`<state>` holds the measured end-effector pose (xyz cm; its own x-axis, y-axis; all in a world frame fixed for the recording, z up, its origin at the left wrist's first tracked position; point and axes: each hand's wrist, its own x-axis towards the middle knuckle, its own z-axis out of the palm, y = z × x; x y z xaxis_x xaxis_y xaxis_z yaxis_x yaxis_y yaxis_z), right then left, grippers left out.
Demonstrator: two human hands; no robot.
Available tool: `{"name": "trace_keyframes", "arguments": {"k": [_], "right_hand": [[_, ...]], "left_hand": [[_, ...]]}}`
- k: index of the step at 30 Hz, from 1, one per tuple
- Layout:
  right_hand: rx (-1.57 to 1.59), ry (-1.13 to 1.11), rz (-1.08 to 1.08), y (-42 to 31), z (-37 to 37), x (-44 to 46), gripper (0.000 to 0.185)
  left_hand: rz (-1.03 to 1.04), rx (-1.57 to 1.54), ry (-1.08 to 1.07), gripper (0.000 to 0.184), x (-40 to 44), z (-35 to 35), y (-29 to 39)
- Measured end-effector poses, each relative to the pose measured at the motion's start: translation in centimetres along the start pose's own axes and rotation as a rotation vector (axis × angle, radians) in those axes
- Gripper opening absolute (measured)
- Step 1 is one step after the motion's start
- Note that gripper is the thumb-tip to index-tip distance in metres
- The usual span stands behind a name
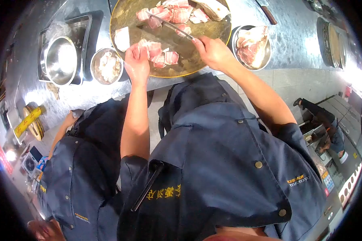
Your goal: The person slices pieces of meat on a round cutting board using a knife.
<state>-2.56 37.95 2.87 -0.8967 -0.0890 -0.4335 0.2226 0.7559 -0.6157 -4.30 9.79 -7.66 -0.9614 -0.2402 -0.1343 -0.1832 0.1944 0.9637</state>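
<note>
On the round cutting board [205, 48] lie several chunks of pale pink meat [182, 15]. My right hand [215, 52] is closed round the near end of a knife [171, 27], whose blade reaches up and left over the board to the chunks. With fingers curled, my left hand [136, 60] grips a piece of meat [152, 48] at the board's near left. Just right of it are smaller cut pieces [169, 58]. A white block [122, 38], perhaps fat, sits by the board's left rim.
Left of the board stand a bowl of pale scraps [107, 66] and an empty metal bowl [61, 60] on a black tray [86, 30]. To the right are a bowl with large meat [251, 50] and another knife [268, 15]. A co-worker [88, 160] stands close on my left.
</note>
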Motion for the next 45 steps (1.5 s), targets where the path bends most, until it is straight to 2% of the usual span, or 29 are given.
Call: {"name": "trace_keyframes", "arguments": {"k": [1,2,4,5,6,8,9,12,15,19,22,23,24,26,28,29,30,32,36,38,40,42,43,44,45], "right_hand": [[-0.021,0.013,-0.014,0.0,-0.4,-0.6,0.050],[-0.041,0.028,-0.027,0.0,-0.7,-1.2,0.047],[-0.018,0.052,-0.093,0.3,-0.5,-2.4,0.047],[0.011,0.077,-0.155,0.2,-0.3,-2.9,0.046],[0.009,0.078,-0.161,-0.2,-0.3,-3.3,0.046],[0.132,-0.063,-0.005,-1.0,-0.4,-3.7,0.047],[0.152,-0.102,0.001,-0.7,0.3,-3.4,0.052],[0.085,-0.176,0.019,-0.4,1.6,-2.4,0.056],[0.067,-0.117,0.047,0.4,2.4,-1.7,0.060],[0.071,-0.078,0.063,0.1,2.5,-2.1,0.061],[0.047,0.150,0.068,1.1,1.6,-1.6,0.058],[0.052,0.114,0.079,1.2,0.4,-1.8,0.058],[0.056,0.076,0.092,0.8,-0.9,-2.1,0.058],[0.038,0.079,0.073,0.7,-1.1,-2.8,0.055],[0.010,0.092,0.051,0.4,-1.2,-3.5,0.053],[-0.019,0.111,-0.002,0.3,-1.0,-4.1,0.049],[-0.046,0.129,-0.055,0.3,-0.8,-4.6,0.045],[-0.036,0.101,-0.023,0.6,-0.5,-5.3,0.044],[0.107,-0.016,0.012,0.7,-0.1,-6.1,0.049],[0.093,-0.168,0.054,1.2,0.3,-5.7,0.051],[0.117,-0.163,0.045,1.9,1.2,-5.5,0.055],[0.162,-0.136,0.082,2.4,1.7,-5.2,0.057],[0.167,-0.134,0.081,2.3,1.8,-5.1,0.057],[0.189,-0.084,0.112,2.3,1.9,-5.0,0.058],[0.212,-0.035,0.143,2.2,2.0,-5.1,0.059]], "left_hand": [[-0.105,-0.167,-0.069,0.033,0.3,0.2,1.3],[-0.107,-0.169,-0.065,0.033,0.4,0.7,2.6],[-0.208,-0.256,-0.006,0.035,0.4,1.6,4.3],[-0.285,-0.314,0.087,0.032,0.6,1.8,3.1],[-0.282,-0.316,0.091,0.032,0.7,1.4,1.6],[-0.147,-0.011,0.096,0.034,0.9,0.7,-0.7],[-0.122,0.050,0.097,0.035,0.7,0.4,-0.7],[-0.184,0.051,0.094,0.032,0.2,-0.2,-1.0],[-0.225,-0.103,0.175,0.031,0.0,-1.4,-1.6],[-0.234,-0.038,0.233,0.031,-0.4,-4.2,-1.4],[-0.175,-0.166,0.287,0.025,-1.3,-7.6,-0.8],[-0.169,-0.267,0.294,0.024,-1.3,-8.1,-1.3],[-0.166,-0.267,0.292,0.024,-1.1,-7.7,-0.8],[-0.150,-0.326,-0.011,0.028,-0.8,-5.4,1.1],[0.059,-0.003,-0.205,0.032,0.4,-2.2,2.3],[-0.182,-0.083,-0.246,0.035,0.5,-0.8,3.1],[0.076,0.304,-0.212,0.031,1.3,0.1,2.6],[0.335,0.491,-0.082,0.026,1.0,0.8,1.4],[0.223,0.593,-0.119,0.021,0.5,0.4,2.9],[0.184,0.638,-0.142,0.019,0.3,-0.1,3.0],[0.179,0.651,-0.149,0.023,0.1,-1.1,2.1],[0.106,0.414,-0.073,0.027,-0.1,-2.1,1.3],[-0.106,0.181,-0.101,0.026,-0.4,-2.8,1.7],[-0.105,0.185,-0.104,0.026,-0.8,-3.6,2.0],[-0.140,-0.016,-0.145,0.022,-1.2,-4.2,3.0]]}}
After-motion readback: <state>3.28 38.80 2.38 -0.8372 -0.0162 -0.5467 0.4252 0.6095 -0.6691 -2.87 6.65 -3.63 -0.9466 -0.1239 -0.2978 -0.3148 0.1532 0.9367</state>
